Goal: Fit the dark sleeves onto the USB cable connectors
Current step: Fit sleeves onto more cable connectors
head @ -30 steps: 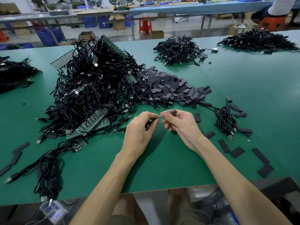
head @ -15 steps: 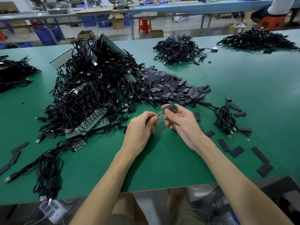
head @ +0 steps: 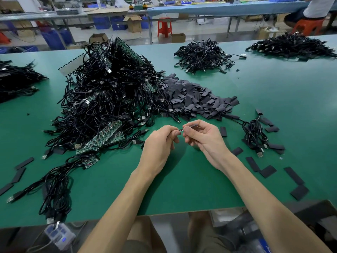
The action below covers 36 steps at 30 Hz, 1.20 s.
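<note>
Both hands are up over the green table [head: 182,189], just short of the cable heap. My left hand [head: 158,145] is curled tight, thumb and forefinger pinching the cable end; only a sliver of the connector [head: 181,130] shows between the two hands, too small to tell more. My right hand [head: 202,136] is pinched narrow on a dark sleeve [head: 193,123], which pokes out above the thumb, lined up with the connector and touching or nearly so; can't tell how far on it is. Big tangle of black USB cables [head: 109,106] with green circuit boards [head: 104,137] sits left of the hands. Sleeve pile [head: 197,101] lies just beyond them. Small cable bundle [head: 254,134] to the right, loose sleeves [head: 268,171] scattered near it.
</note>
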Available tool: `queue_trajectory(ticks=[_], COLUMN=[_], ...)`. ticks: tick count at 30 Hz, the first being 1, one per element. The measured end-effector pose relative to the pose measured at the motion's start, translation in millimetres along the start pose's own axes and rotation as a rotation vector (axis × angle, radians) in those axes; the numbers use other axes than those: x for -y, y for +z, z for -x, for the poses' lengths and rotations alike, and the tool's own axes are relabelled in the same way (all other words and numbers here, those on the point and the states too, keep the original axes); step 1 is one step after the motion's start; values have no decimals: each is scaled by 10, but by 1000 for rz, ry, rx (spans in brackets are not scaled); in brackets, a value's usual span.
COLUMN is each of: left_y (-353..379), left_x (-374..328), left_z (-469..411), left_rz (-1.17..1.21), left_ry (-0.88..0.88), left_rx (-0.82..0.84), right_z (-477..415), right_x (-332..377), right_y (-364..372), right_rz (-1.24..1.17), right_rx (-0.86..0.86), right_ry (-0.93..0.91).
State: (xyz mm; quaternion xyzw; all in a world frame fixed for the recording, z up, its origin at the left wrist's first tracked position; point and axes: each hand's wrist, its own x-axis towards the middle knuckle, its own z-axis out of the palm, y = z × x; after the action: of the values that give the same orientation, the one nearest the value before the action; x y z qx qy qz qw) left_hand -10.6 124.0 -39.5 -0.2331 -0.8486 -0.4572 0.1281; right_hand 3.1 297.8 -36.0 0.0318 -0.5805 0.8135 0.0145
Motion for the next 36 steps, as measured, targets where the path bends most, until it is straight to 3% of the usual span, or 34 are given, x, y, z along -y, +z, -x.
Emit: queue_trajectory(ticks=[12,21,36], left_y=[-17,12,2], left_x=[-14,-12,12], left_z=[8,-4,20], left_rz=[-73,-57,-47], left_ry=[39,148,206], left_rx=[-25,-63,-113], right_z=[7,-15,2], right_x=[-3,9,22], right_y=[8,16,-4], right_rz=[86,-31,-84], right_rx=[10,-58,-16], right_ry=[-1,10,53])
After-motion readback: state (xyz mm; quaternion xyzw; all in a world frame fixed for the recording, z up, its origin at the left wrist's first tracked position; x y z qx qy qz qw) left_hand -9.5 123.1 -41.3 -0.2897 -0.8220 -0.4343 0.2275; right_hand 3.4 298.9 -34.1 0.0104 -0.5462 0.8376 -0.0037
